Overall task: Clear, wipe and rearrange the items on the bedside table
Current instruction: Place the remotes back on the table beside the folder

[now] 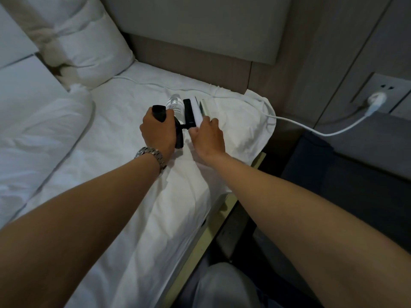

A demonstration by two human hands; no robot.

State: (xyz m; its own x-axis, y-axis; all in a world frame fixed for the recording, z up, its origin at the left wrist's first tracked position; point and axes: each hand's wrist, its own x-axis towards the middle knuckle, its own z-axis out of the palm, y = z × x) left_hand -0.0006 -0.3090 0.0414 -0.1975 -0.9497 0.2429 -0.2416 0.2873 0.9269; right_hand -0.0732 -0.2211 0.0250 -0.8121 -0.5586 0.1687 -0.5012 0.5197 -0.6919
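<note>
No brand, label or writing is legible on any item. Both arms extend forward over the bed (124,196). The left hand (156,130), with a metal wristwatch (152,155) on its wrist, grips a black handle (159,112). The right hand (208,136) lies palm down, fingers curled onto the near ends of a black bar-shaped item (190,115) and a white flat item (197,112). A clear water bottle (175,104) lies on the sheet between them. A white cable (295,123) runs to a wall plug (375,100). The dark bench (355,156) stands to the right.
</note>
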